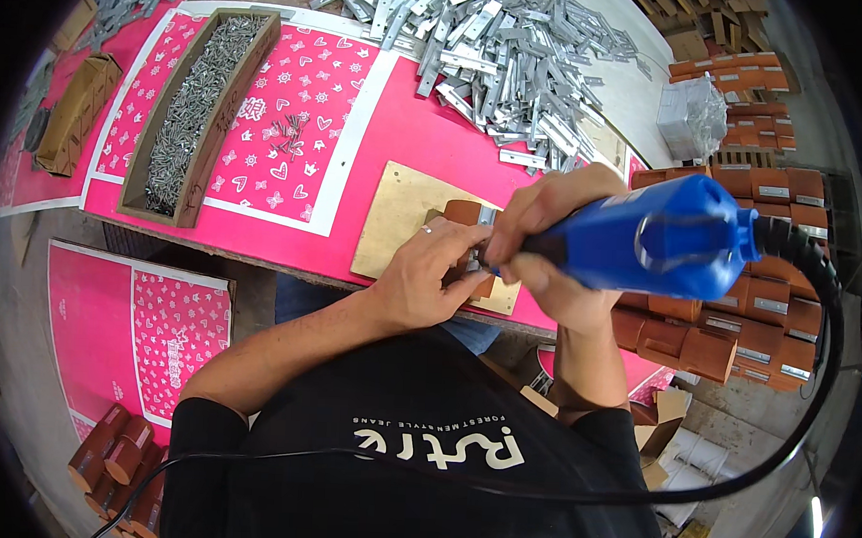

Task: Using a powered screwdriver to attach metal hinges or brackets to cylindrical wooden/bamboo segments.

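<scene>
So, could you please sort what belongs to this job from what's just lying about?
Likely the job's:
blue tool in right hand
brown block by left hand
board
screws
metal strips

Seemingly lying about:
cardboard box, far left
plastic-wrapped bundle

White lettering (438, 449) on black shirt (387, 392)

The left hand (423, 276) partly hides a brown block (463, 212); the right hand (547, 213), a blue tool (644, 242).

A pink-topped table (394, 123) stands above a grey floor (11, 299).
</scene>
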